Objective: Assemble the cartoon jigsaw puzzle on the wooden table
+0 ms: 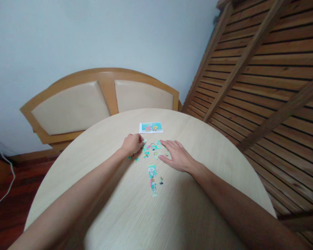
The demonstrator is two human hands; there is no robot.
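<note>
Both forearms enter from the lower corners of the frame and converge over the table, a round, pale wood top filling the lower half.

Far left: a white cable trails over the dark floor. Upper left of centre: a bench back with two beige pads stands against the wall behind the table.

Left hand, just left of centre: fingers curled in, tips at the left edge of the puzzle pieces. Whether a piece is pinched cannot be told.

Centre: the loose pieces, mostly turquoise, lie scattered between the two hands. Below them a joined strip lies lengthwise toward the camera, one single piece just beside its right edge. Above the scatter, apart from it, a picture card lies flat.

Right hand, right of centre: open, palm down, fingers spread flat on the table, fingertips touching the right edge of the scatter. It grips nothing.

Right side: a slatted wooden wall with diagonal braces.
</note>
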